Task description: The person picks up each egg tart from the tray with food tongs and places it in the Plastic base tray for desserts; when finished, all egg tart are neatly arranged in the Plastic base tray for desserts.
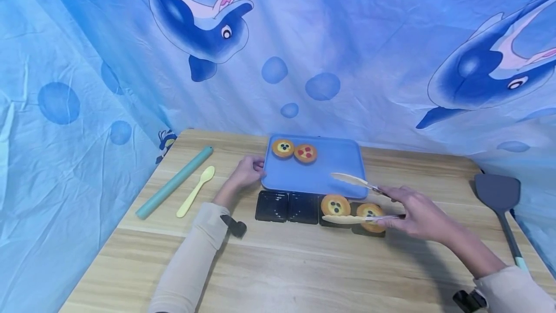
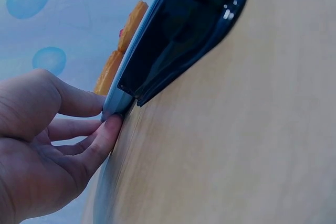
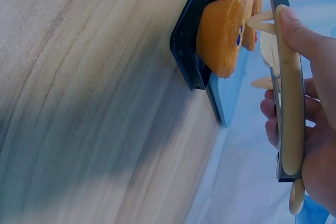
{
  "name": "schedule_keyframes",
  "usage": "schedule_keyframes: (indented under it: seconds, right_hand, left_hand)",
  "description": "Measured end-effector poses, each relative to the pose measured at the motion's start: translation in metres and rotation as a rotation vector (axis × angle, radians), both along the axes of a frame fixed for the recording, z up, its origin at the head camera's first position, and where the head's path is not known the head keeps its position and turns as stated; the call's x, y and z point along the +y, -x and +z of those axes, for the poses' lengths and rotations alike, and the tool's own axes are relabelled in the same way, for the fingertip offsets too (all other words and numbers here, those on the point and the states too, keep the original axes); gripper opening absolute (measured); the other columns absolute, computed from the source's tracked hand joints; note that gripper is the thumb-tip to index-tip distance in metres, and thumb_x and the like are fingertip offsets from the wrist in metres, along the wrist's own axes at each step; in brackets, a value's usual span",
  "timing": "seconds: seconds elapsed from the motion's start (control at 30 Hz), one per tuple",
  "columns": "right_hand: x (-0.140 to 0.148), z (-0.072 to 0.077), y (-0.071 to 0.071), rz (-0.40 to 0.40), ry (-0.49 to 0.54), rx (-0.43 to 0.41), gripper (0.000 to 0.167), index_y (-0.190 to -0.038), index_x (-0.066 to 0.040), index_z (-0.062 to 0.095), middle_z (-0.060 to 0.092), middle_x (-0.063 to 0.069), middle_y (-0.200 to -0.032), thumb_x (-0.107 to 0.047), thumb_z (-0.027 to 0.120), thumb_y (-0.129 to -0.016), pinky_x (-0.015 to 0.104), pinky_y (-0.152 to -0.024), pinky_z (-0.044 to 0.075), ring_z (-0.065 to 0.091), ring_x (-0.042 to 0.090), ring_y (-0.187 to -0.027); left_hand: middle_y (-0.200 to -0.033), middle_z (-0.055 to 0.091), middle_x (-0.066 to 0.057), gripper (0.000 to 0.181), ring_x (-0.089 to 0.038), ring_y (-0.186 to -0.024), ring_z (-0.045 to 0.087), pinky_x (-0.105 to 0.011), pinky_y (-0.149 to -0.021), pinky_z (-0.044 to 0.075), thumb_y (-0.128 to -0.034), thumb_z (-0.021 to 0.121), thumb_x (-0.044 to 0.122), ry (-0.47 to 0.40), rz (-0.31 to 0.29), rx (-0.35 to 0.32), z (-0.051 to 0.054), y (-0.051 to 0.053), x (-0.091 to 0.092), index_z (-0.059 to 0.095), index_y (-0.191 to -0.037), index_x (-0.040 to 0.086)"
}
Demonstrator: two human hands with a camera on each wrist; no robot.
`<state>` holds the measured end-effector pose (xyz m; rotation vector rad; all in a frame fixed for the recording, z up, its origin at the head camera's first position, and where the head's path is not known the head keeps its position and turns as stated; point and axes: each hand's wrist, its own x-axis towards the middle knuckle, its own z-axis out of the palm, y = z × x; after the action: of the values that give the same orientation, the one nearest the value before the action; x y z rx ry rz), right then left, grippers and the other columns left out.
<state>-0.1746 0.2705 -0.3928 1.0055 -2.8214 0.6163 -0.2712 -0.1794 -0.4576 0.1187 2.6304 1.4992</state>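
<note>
My left hand pinches the left edge of the blue tray between thumb and fingers, also seen in the left wrist view. On the tray's upper left lie a tart with dark dots and one with red pieces, side by side. My right hand holds spread tongs over two more tarts, one in the third compartment and one in the rightmost compartment of the black mold. Nothing is between the tong tips. The two left compartments hold nothing.
On the left lie a teal rolling pin and a pale yellow spoon. A dark spatula with a mint handle lies at the far right. Behind the wooden table hangs a blue dolphin-print cloth.
</note>
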Motion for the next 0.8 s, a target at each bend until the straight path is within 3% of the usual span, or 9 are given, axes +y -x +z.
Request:
schedule_keyframes:
  seconds: [0.2,0.5,0.8]
  right_hand:
    - [0.0,0.002,0.0,0.0,0.016,0.003,0.079,-0.139,-0.001,0.055,0.061,0.02,-0.13,-0.047,0.08,-0.08,0.054,-0.08,0.056,0.063,0.034,-0.106]
    - [0.002,0.018,0.001,-0.015,0.032,0.045,0.078,-0.139,0.003,0.053,0.064,0.02,-0.123,-0.037,0.083,-0.079,0.05,-0.075,0.056,0.064,0.032,-0.101]
    - [0.001,0.036,0.02,-0.019,0.036,0.104,0.078,-0.138,0.006,0.053,0.062,0.026,-0.125,-0.035,0.084,-0.079,0.058,-0.077,0.053,0.062,0.04,-0.103]
  left_hand:
    - [-0.108,0.064,-0.021,0.051,-0.033,-0.101,0.061,-0.04,-0.092,0.053,-0.0829,0.065,-0.006,-0.018,0.015,-0.016,0.001,-0.001,-0.001,0.053,-0.132,-0.012]
    - [-0.107,0.064,-0.02,0.05,-0.032,-0.099,0.062,-0.038,-0.09,0.054,-0.0831,0.066,-0.005,-0.014,0.01,-0.013,0.0,0.001,0.001,0.054,-0.131,-0.012]
    - [-0.108,0.063,-0.019,0.052,-0.031,-0.1,0.061,-0.039,-0.091,0.053,-0.0825,0.065,-0.007,-0.051,0.042,-0.04,0.0,-0.001,0.003,0.053,-0.133,-0.011]
